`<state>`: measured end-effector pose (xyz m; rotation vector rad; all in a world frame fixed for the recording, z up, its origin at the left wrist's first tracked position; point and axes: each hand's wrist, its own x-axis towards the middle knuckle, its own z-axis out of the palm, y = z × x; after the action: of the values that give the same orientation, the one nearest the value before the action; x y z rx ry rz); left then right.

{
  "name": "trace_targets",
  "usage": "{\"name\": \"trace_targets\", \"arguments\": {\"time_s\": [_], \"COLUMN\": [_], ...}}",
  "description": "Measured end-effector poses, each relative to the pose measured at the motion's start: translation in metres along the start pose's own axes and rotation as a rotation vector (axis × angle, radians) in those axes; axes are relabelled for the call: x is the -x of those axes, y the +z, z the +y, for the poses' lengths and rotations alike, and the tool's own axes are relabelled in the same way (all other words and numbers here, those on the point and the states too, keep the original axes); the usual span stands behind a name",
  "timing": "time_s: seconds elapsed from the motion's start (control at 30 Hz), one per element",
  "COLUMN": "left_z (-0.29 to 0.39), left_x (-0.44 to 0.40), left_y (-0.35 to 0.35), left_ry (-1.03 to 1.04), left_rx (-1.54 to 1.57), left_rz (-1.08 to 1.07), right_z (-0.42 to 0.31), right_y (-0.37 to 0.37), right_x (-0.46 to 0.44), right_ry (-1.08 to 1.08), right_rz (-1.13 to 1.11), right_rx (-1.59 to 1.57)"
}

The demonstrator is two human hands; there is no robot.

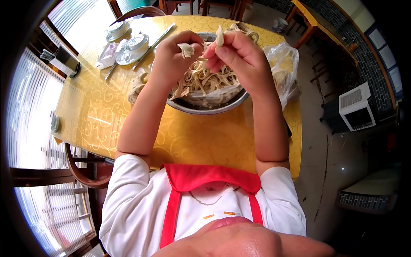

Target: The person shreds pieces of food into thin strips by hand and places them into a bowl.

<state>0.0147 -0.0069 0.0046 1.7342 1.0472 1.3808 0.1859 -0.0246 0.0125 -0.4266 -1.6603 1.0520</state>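
Note:
A metal bowl [209, 110] lined with a clear plastic bag holds a heap of pale brown torn strips [207, 81]. Above its far part, my left hand [179, 53] is closed on a pale piece [186, 50]. Close beside it, my right hand [237, 53] pinches another pale strip [219, 36] between thumb and fingers, its end pointing up. The fingertips of both hands are near each other over the bowl. More pale pieces [242, 29] lie behind the bowl, and some [138, 85] sit at its left.
The yellow patterned table [98, 115] bears wrapped dishes [136, 45], chopsticks [154, 46] and a napkin holder [64, 62] at the left. A clear plastic bag [284, 68] stands right of the bowl. A wooden chair [85, 171] is at the left edge, an air cooler [357, 107] at the right.

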Motion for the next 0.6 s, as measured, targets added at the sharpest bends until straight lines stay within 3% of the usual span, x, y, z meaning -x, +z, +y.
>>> {"name": "trace_targets", "arguments": {"time_s": [0.13,0.17,0.27,0.3,0.5,0.6], "left_z": [-0.009,-0.011,-0.009,-0.013,-0.023,-0.021], "left_x": [-0.011,-0.013,-0.009,-0.011,-0.010,-0.009], "left_y": [-0.008,-0.013,-0.004,-0.003,0.000,-0.003], "left_ry": [-0.112,-0.197,-0.164,-0.116,-0.035,0.011], "left_rx": [0.010,0.093,0.124,-0.077,-0.019,-0.016], "left_rz": [0.108,0.062,-0.039,-0.079,-0.170,-0.222], "right_z": [-0.016,-0.023,-0.023,-0.019,0.034,0.020], "right_y": [-0.008,-0.012,-0.015,-0.018,-0.020,-0.010], "right_x": [0.005,0.006,0.002,-0.001,0.000,-0.003], "right_ry": [-0.095,-0.032,0.259,0.374,0.153,0.116], "right_rz": [-0.041,-0.006,0.079,0.104,0.078,0.075], "right_rx": [-0.021,0.016,0.323,0.461,1.020,0.841]}}
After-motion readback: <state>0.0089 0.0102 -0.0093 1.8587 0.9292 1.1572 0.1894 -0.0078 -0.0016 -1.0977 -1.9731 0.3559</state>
